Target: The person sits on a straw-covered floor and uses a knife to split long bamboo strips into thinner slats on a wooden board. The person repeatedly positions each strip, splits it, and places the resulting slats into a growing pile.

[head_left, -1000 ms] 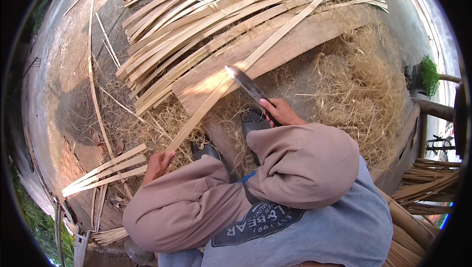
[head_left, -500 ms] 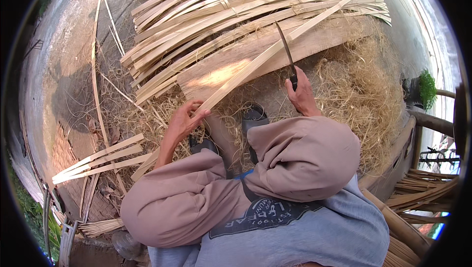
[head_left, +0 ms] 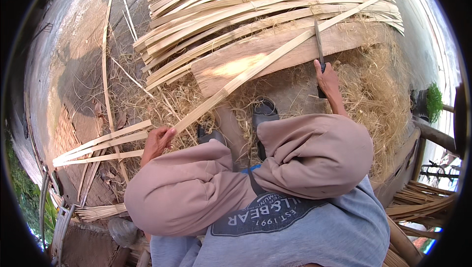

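My left hand (head_left: 158, 140) is closed round the near end of a long, pale bamboo strip (head_left: 246, 74), beside my left knee. The strip slants up to the right over a wooden board (head_left: 292, 60), and its far end lies over the other strips. In my right hand (head_left: 329, 81) is a long-bladed knife (head_left: 319, 40) with a dark handle, fingers wrapped round it. Its blade points away from me and crosses the strip near the board's right part. Whether the edge cuts into the strip I cannot tell.
A layer of bamboo strips (head_left: 211, 21) spreads beyond the board. Curly shavings (head_left: 373, 99) cover the ground at right and round my sandals (head_left: 265, 112). Several short strips (head_left: 105, 141) lie at left. A potted plant (head_left: 433, 100) and bamboo poles (head_left: 435, 136) stand at right.
My left hand has drawn back toward my left knee, and the strip has slid with it along the board. The knife now points straighter ahead. The whole view has shifted slightly.
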The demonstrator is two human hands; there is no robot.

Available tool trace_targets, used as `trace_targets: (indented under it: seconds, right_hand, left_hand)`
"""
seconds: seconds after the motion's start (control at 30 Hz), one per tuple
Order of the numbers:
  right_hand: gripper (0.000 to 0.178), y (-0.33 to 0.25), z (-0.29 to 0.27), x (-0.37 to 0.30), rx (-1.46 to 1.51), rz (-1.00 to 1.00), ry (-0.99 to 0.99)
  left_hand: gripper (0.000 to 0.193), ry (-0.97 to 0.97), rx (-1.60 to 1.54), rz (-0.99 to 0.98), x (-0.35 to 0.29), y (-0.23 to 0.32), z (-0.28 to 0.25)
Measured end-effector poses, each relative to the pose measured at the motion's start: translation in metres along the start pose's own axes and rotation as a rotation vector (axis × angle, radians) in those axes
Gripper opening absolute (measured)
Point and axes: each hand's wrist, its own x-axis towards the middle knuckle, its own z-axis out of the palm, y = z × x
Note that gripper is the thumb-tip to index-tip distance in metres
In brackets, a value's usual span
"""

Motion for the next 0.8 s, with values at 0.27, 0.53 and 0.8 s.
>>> trace_targets:
  seconds: [0.27, 0.53, 0.8]
  right_hand:
    - [0.052, -0.077, 0.035, -0.144, 0.202, -0.463, -0.236]
    - [0.049, -0.054, 0.023, -0.129, 0.344, -0.347, -0.135]
    - [0.045, -0.059, 0.04, -0.118, 0.369, -0.264, -0.093]
  left_hand:
    - [0.052, 0.061, 0.178, 0.264, 0.094, 0.1, 0.129]
    - [0.063, 0.09, 0.238, 0.251, 0.09, 0.101, 0.138]
    - [0.057, 0.082, 0.17, 0.29, 0.103, 0.116, 0.134]
